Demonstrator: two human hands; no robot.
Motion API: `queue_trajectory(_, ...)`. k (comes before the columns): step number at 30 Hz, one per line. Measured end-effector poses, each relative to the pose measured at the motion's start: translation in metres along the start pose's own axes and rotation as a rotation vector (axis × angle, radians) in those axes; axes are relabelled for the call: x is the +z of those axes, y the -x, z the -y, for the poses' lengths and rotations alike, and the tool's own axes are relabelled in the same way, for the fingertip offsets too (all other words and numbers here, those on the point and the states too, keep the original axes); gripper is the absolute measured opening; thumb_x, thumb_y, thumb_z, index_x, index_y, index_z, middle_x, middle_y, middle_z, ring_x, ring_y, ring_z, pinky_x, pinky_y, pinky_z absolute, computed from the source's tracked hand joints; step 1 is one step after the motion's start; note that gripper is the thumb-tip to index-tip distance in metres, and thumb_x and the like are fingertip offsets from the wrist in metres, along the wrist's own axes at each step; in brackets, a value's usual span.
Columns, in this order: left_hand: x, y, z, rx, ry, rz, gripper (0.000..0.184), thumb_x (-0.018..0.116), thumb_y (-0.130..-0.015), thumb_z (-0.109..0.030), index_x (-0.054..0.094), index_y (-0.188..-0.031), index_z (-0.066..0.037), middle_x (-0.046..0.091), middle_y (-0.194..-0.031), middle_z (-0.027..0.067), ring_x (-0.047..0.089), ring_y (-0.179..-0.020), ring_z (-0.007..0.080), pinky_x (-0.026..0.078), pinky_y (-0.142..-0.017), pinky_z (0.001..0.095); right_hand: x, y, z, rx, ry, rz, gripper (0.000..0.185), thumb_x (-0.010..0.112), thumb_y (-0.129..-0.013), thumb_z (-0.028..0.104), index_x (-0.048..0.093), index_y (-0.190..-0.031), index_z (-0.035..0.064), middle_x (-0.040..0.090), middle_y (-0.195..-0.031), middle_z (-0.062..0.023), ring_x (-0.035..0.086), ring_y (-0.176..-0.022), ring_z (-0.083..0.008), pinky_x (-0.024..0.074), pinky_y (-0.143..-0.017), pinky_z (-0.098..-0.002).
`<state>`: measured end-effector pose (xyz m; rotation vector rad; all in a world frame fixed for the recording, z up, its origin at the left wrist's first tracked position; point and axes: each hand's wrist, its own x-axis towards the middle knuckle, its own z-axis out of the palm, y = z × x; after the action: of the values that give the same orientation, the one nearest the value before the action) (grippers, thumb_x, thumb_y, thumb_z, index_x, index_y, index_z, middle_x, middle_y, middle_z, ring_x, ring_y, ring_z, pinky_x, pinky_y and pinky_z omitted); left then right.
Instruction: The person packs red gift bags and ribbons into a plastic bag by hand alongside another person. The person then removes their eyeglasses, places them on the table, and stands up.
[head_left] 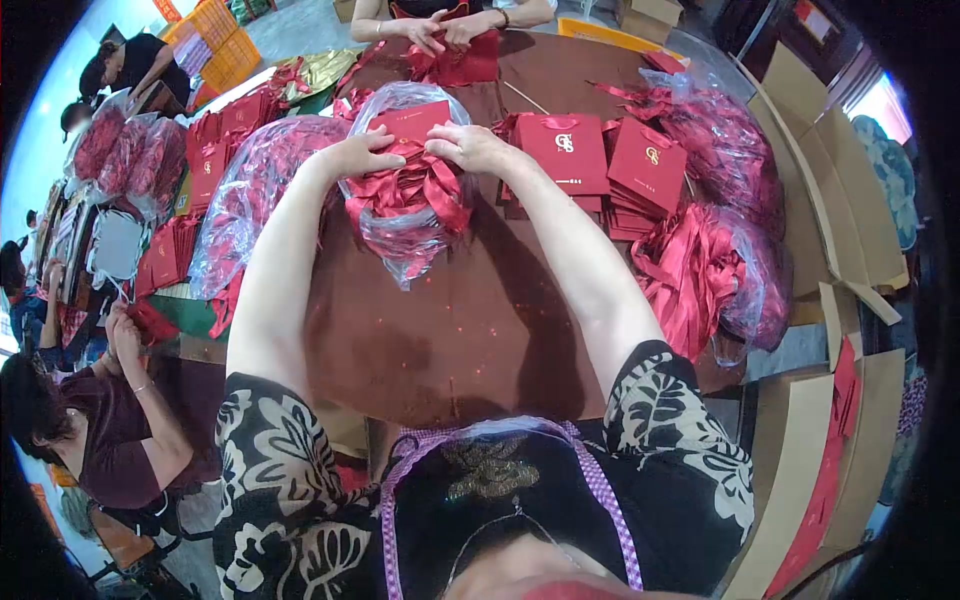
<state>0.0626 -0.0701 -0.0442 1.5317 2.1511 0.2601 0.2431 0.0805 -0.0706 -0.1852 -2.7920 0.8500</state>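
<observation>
A bundle of red paper gift bags (415, 120) with shiny red ribbon handles (410, 195) sits partly inside a clear plastic bag (405, 262) at the far side of the brown table. From the left, my left hand (362, 155) grips the bundle, its fingers over the edge of the bags and ribbons. My right hand (468, 148) holds the same bundle from the right, fingers curled onto the front where the ribbons begin. The underside of the bundle is hidden. Just right of my right hand lies a stack of red gift bags (560, 160) with gold lettering.
Another gift bag stack (645, 165) and plastic-wrapped ribbon bundles (700, 270) lie on the right. More wrapped bundles (265, 180) are on the left. Opposite, a person's hands (445, 35) work on a red bag. Open cardboard boxes (800, 450) stand beside the brown table (420, 350).
</observation>
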Motion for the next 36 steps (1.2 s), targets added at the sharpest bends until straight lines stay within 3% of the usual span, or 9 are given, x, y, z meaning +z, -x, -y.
queue_trajectory(10,0.0005,0.0006,0.0014,-0.001,0.032,-0.008,0.074,0.060,-0.074,-0.049,0.037,-0.129,-0.005,0.018,-0.141,0.0154,0.020,-0.130,0.0267,0.019,-0.105,0.0335,0.0031,-0.0024,-0.0042,-0.013,0.012,-0.005,0.043,0.044,-0.087,0.042,0.052,-0.113,0.0097,0.051,-0.117,-0.0166,0.042,-0.116,-0.0320,0.0353,-0.094,-0.0386)
queue_trajectory(13,0.0002,-0.0016,0.0048,0.023,0.008,0.009,0.082,0.057,-0.072,-0.057,0.035,-0.129,-0.001,0.017,-0.140,0.0211,0.018,-0.130,0.0298,0.017,-0.106,0.0345,0.0032,-0.0019,-0.0038,-0.013,0.011,-0.016,0.043,0.044,-0.087,0.042,0.052,-0.114,0.0094,0.051,-0.116,-0.0169,0.041,-0.116,-0.0323,0.0353,-0.094,-0.0387)
queue_trajectory(16,-0.0006,-0.0011,0.0030,0.042,0.000,0.009,0.082,0.058,-0.072,-0.057,0.035,-0.129,-0.001,0.017,-0.140,0.0210,0.019,-0.130,0.0297,0.017,-0.106,0.0345,0.0019,-0.0017,-0.0028,-0.014,0.007,-0.009,0.044,0.044,-0.086,0.043,0.052,-0.114,0.0091,0.051,-0.117,-0.0170,0.041,-0.117,-0.0322,0.0349,-0.095,-0.0389)
queue_trajectory(18,-0.0002,-0.0005,0.0014,-0.008,0.005,0.000,0.074,0.060,-0.074,-0.049,0.036,-0.129,-0.004,0.018,-0.141,0.0165,0.020,-0.130,0.0269,0.018,-0.105,0.0335,0.0016,-0.0021,-0.0023,-0.011,0.003,-0.004,0.045,0.044,-0.086,0.043,0.052,-0.114,0.0090,0.050,-0.118,-0.0169,0.040,-0.118,-0.0321,0.0345,-0.095,-0.0389)
queue_trajectory(25,-0.0018,-0.0001,0.0003,0.003,0.002,0.006,0.074,0.060,-0.075,-0.048,0.036,-0.129,-0.004,0.018,-0.141,0.0168,0.021,-0.130,0.0269,0.018,-0.105,0.0331,-0.0004,-0.0020,-0.0004,0.029,-0.011,0.026,0.048,0.044,-0.086,0.044,0.051,-0.116,0.0082,0.048,-0.121,-0.0168,0.038,-0.120,-0.0313,0.0326,-0.097,-0.0381)
queue_trajectory(27,-0.0022,0.0000,0.0015,0.015,0.012,0.019,0.082,0.057,-0.073,-0.056,0.036,-0.129,-0.001,0.017,-0.140,0.0209,0.019,-0.130,0.0293,0.017,-0.106,0.0344,0.0001,-0.0023,-0.0012,0.031,-0.018,0.026,0.048,0.045,-0.086,0.045,0.051,-0.116,0.0080,0.048,-0.121,-0.0168,0.038,-0.120,-0.0312,0.0326,-0.097,-0.0380)
queue_trajectory(34,-0.0015,-0.0003,0.0014,0.020,0.022,0.016,0.081,0.057,-0.073,-0.056,0.036,-0.128,-0.001,0.018,-0.140,0.0210,0.019,-0.130,0.0294,0.016,-0.106,0.0341,0.0051,-0.0045,-0.0067,0.023,-0.021,-0.010,0.046,0.045,-0.086,0.044,0.052,-0.115,0.0082,0.050,-0.118,-0.0170,0.039,-0.119,-0.0322,0.0337,-0.096,-0.0382)
queue_trajectory(36,-0.0018,0.0006,-0.0009,0.003,-0.001,0.001,0.074,0.059,-0.075,-0.048,0.036,-0.129,-0.002,0.019,-0.140,0.0176,0.022,-0.129,0.0270,0.020,-0.104,0.0329,0.0041,-0.0039,-0.0054,0.022,-0.017,-0.017,0.045,0.045,-0.086,0.043,0.052,-0.114,0.0083,0.051,-0.118,-0.0172,0.040,-0.118,-0.0326,0.0341,-0.096,-0.0384)
